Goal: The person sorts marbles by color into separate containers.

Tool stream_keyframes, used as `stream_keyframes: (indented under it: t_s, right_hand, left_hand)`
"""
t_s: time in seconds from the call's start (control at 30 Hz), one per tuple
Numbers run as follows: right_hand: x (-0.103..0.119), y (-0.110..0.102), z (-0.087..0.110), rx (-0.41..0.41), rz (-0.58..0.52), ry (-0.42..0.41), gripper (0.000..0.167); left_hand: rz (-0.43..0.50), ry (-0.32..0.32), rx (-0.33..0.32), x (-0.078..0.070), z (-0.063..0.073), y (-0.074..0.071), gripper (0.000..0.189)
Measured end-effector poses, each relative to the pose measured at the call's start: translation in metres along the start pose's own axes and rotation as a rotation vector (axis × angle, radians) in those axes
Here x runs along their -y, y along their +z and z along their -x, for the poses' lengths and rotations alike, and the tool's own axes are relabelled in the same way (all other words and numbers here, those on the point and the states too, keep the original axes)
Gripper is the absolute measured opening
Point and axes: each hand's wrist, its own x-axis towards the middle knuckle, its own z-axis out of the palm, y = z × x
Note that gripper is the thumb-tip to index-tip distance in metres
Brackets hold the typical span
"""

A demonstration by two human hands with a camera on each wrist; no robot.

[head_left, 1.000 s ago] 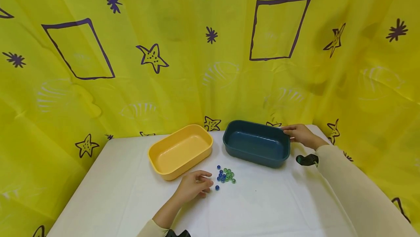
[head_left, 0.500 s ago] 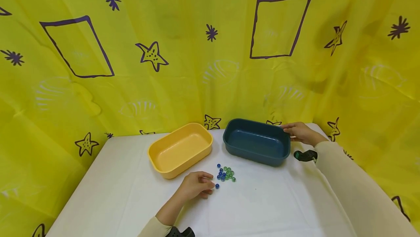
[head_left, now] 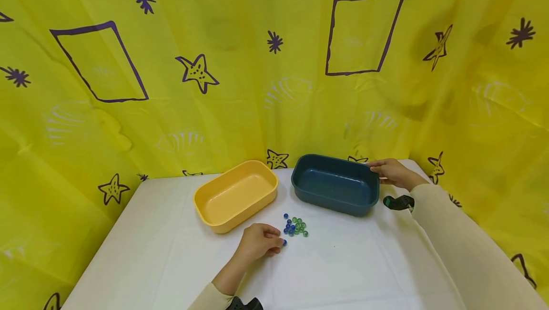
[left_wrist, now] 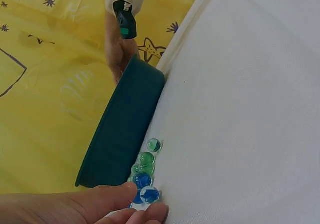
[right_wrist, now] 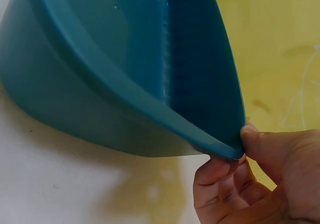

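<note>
My left hand (head_left: 259, 242) is low over the white table, its fingertips at a lone blue marble (head_left: 285, 242) that they partly cover. In the left wrist view, thumb and fingers stand a little apart, with a blue marble (left_wrist: 150, 194) at the gap; no firm hold shows. Just beyond lie several blue marbles (head_left: 289, 227) and green marbles (head_left: 303, 225) in a loose cluster. At the back right, my right hand (head_left: 394, 174) pinches the right end of a dark teal plastic tub (head_left: 336, 205). Its thumb (right_wrist: 257, 141) presses the rim, fingers curled below. The tub holds nothing visible.
A yellow plastic tub (head_left: 238, 217) sits angled at the back left, left of the marbles. A yellow patterned curtain (head_left: 240, 109) hangs behind and beside the white-covered table (head_left: 326, 272).
My left hand has moved slightly right, so its fingertips now reach the lone blue marble. The right hand stays at the teal tub's end.
</note>
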Motion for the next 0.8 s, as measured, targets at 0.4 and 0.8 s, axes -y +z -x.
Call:
stream_keyframes:
  t_s: [0.4, 0.8]
  right_hand:
    - [0.001, 0.0, -0.001, -0.003, -0.024, 0.03, 0.049]
    - [0.004, 0.0, -0.001, -0.014, -0.036, 0.067, 0.049]
  left_hand:
    - [-0.025, 0.089, -0.062, 0.001, 0.002, 0.008, 0.017]
    - [-0.226, 0.153, -0.12, 0.003, -0.001, 0.012, 0.017]
